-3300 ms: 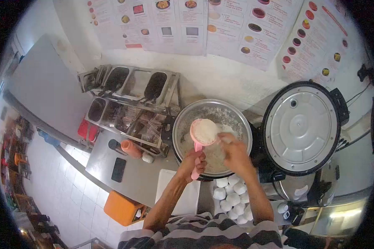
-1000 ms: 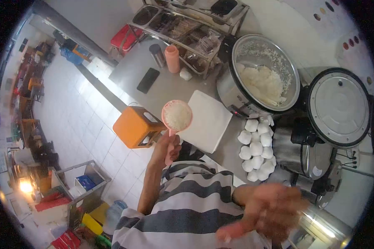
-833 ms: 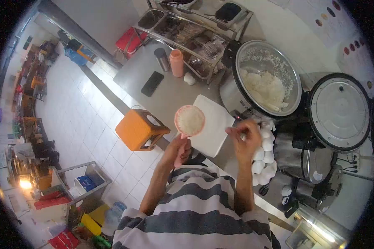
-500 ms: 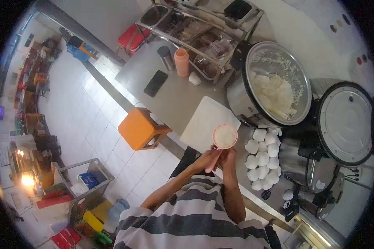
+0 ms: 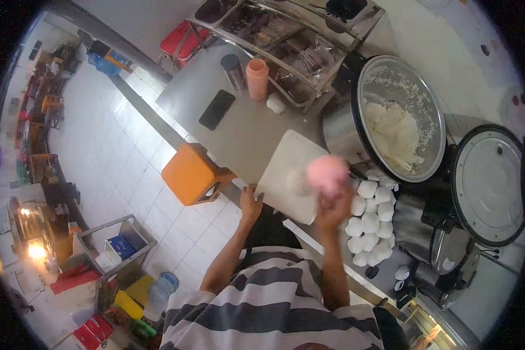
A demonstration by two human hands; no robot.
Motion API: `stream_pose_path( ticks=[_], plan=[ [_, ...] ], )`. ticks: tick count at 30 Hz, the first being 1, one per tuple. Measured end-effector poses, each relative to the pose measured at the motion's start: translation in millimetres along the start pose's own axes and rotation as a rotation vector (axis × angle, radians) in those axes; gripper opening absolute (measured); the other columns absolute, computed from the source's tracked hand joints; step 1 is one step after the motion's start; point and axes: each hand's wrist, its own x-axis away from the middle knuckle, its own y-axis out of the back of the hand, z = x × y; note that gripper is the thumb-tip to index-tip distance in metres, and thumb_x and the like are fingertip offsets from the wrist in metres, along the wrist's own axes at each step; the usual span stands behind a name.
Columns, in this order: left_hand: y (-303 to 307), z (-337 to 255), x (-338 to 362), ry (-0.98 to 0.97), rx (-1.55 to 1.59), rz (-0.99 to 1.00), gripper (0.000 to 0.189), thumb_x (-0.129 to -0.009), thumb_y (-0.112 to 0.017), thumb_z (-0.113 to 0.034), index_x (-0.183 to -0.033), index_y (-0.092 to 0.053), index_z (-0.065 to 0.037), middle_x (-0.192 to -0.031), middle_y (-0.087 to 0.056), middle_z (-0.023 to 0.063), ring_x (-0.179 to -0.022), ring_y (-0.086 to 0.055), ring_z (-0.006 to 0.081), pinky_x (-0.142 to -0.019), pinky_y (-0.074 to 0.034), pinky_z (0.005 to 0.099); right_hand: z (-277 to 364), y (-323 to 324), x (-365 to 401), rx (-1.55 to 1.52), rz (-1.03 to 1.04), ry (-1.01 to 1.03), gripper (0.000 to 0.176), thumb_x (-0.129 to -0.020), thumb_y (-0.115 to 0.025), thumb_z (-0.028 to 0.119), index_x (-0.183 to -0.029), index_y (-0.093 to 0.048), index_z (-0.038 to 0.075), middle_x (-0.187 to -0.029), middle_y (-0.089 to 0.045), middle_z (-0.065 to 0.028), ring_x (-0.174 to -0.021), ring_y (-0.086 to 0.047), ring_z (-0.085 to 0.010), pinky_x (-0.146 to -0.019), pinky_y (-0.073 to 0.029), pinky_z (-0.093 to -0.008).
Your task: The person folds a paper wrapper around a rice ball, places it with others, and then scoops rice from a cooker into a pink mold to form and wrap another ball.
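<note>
My right hand (image 5: 334, 211) grips a pink scoop (image 5: 326, 174), blurred by motion and tipped over the white rectangular sheet (image 5: 282, 166), which looks like wrapping paper. A pale, blurred mound of rice (image 5: 298, 182) shows on the sheet beside the scoop. At the sheet's lower left corner is my left hand (image 5: 251, 202), fingers apart; whether they press on the corner is hard to tell. Right of the sheet lie several rounded white bundles (image 5: 370, 223) in a pile. Behind them an open rice cooker (image 5: 356, 125) holds cooked rice (image 5: 392, 131).
A dark phone (image 5: 217, 109), a grey tumbler (image 5: 232, 71), an orange bottle (image 5: 257, 79) and a small white bundle (image 5: 275, 104) stand or lie on the metal table (image 5: 181, 96). Beyond is a metal rack (image 5: 309, 96). An orange stool (image 5: 186, 175) is at the left; the cooker's lid (image 5: 489, 184) hangs open.
Both hands were together at the scoop of rice. My left hand has moved left to the sheet's corner; my right hand has tipped the scoop, and rice now shows on the sheet.
</note>
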Motion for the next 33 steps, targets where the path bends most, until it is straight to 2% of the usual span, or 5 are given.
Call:
stream_pose_path(
  ticks=[10,14,17,22,33],
  plan=[
    [13,-3,-12,0.063,0.051,-0.01,0.01,-0.075,-0.067,-0.002,-0.084,-0.065,0.0,-0.07,-0.066,0.0178,-0.066,-0.066,0.0351,-0.062,-0.05,0.0415,-35,74,-198,0.536,0.058,-0.077,0.044,-0.083,-0.07,0.026,-0.118,-0.06,0.002,-0.107,-0.063,-0.0224,-0.098,-0.062,-0.0377,-0.085,-0.048,-0.0447],
    [21,-2,-14,0.065,-0.018,0.079,0.01,-0.077,-0.064,-0.002,-0.086,-0.066,-0.002,-0.073,-0.066,0.0199,-0.07,-0.067,0.0354,-0.063,-0.051,0.0403,12,55,-97,-0.03,0.047,-0.102,0.019,-0.073,-0.07,-0.003,-0.09,-0.062,0.002,-0.083,-0.064,-0.0104,-0.076,-0.063,-0.0227,-0.072,-0.05,-0.0328],
    [16,-4,-22,0.057,-0.001,0.081,0.01,-0.079,-0.063,-0.003,-0.089,-0.065,-0.001,-0.075,-0.066,0.02,-0.071,-0.067,0.0354,-0.064,-0.051,0.0402,-25,-4,21,0.082,0.752,-0.442,0.03,-0.068,-0.082,0.012,-0.087,-0.061,0.003,-0.082,-0.064,-0.0123,-0.077,-0.065,-0.0254,-0.066,-0.05,-0.0365],
    [24,-5,-19,0.037,0.148,0.055,0.014,-0.081,-0.066,-0.008,-0.092,-0.065,0.0,-0.075,-0.068,0.0163,-0.065,-0.066,0.034,-0.061,-0.051,0.0407,-105,-53,127,0.171,0.609,-0.321,0.037,-0.064,-0.084,0.025,-0.086,-0.062,0.004,-0.085,-0.064,-0.0103,-0.08,-0.063,-0.0282,-0.068,-0.049,-0.0421],
    [46,-77,-13,-0.474,-0.231,0.341,0.053,-0.069,-0.076,-0.012,-0.119,-0.057,-0.012,-0.126,-0.051,0.0103,-0.129,-0.04,0.0302,-0.102,-0.033,0.0533,-131,-45,95,-0.036,0.731,-0.408,0.02,-0.077,-0.075,0.021,-0.074,-0.067,0.004,-0.075,-0.062,-0.0118,-0.069,-0.062,-0.0308,-0.065,-0.048,-0.0403]
  ],
)
